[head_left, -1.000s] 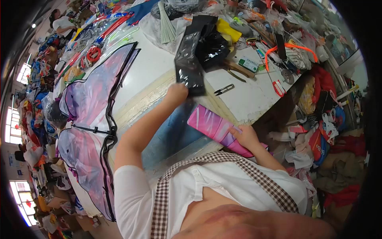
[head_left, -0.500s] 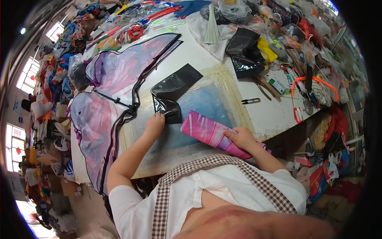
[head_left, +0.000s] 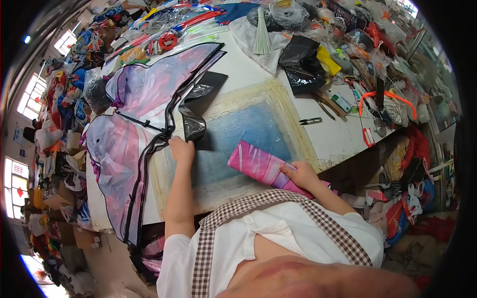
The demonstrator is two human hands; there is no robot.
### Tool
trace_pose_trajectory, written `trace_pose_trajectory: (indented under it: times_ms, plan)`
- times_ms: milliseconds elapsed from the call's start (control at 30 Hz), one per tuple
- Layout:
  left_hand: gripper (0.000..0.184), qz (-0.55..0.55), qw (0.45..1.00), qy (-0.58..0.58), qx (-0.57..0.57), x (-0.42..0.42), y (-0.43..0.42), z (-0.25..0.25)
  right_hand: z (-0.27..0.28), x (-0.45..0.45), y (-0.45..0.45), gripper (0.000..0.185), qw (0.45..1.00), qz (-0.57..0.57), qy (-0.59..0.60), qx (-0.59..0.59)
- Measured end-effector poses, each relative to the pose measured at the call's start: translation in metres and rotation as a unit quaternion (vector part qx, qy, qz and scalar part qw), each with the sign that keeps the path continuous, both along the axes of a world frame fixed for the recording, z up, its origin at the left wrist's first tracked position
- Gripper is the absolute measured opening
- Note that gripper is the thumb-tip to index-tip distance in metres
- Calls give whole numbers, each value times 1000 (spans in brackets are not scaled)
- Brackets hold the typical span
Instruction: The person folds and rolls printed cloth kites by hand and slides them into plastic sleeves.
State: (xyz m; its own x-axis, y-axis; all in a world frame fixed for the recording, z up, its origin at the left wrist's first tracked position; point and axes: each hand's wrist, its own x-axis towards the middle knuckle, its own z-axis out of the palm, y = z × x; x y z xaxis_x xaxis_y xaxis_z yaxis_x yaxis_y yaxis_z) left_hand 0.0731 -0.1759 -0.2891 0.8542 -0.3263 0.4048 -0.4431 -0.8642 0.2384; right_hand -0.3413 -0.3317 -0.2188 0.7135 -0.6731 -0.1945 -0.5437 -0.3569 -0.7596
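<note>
My left hand (head_left: 182, 149) pinches the near end of a glossy black plastic bag (head_left: 195, 125), which lies creased and bent on the table. Just left of that hand is the black edging of a butterfly-shaped kite (head_left: 131, 154), pink and lilac with translucent panels. My right hand (head_left: 299, 175) is closed around a folded pink and purple fabric bundle (head_left: 254, 163), thumb on top. The bundle's far end rests over a blue panel with a taped yellowish border (head_left: 293, 116). My right fingers underneath the bundle are hidden.
A second black plastic bag (head_left: 301, 62) lies at the back, beside yellow material (head_left: 328, 62). Small snips (head_left: 310, 120) and an orange-handled tool (head_left: 392, 97) lie to the right. Piles of bags and materials crowd the table's far side. The white table (head_left: 343, 144) ends at its right edge.
My left hand has moved left, dragging the black plastic bag with it toward the kite. My right hand and the pink bundle have hardly moved.
</note>
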Motion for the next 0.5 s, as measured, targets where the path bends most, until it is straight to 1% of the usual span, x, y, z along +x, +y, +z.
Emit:
trace_pose_trajectory:
  times_ms: [33,67,133,167,233,300,333,367,400,467,500]
  plan:
    - [22,0,1000,1,1,5,4,5,6,0,1,68,1000,-1,10,5]
    - [23,-19,997,76,-15,12,5,11,10,0,1,68,1000,-1,21,9]
    - [25,-55,972,225,-47,14,7,30,10,5,2,66,1000,16,13,21]
    - [25,-53,972,225,-49,6,6,35,9,10,2,63,999,35,2,33]
    - [29,-126,970,173,-115,-27,-8,58,8,25,0,61,997,62,-18,43]
    - [27,-161,970,125,-131,-70,-16,86,6,36,3,62,988,68,-2,138]
    - [25,-213,952,150,-162,-84,-17,94,4,39,5,62,980,69,10,186]
    - [24,-266,928,175,-193,-91,-16,98,1,39,8,62,980,73,11,186]
    - [24,-263,929,175,-194,-93,-12,94,-4,37,12,64,972,58,3,226]
    - [22,-346,877,289,-167,-94,-3,79,-10,36,13,68,953,27,-13,301]
    - [22,-383,843,345,-153,-98,3,76,-8,34,10,68,953,31,-11,300]
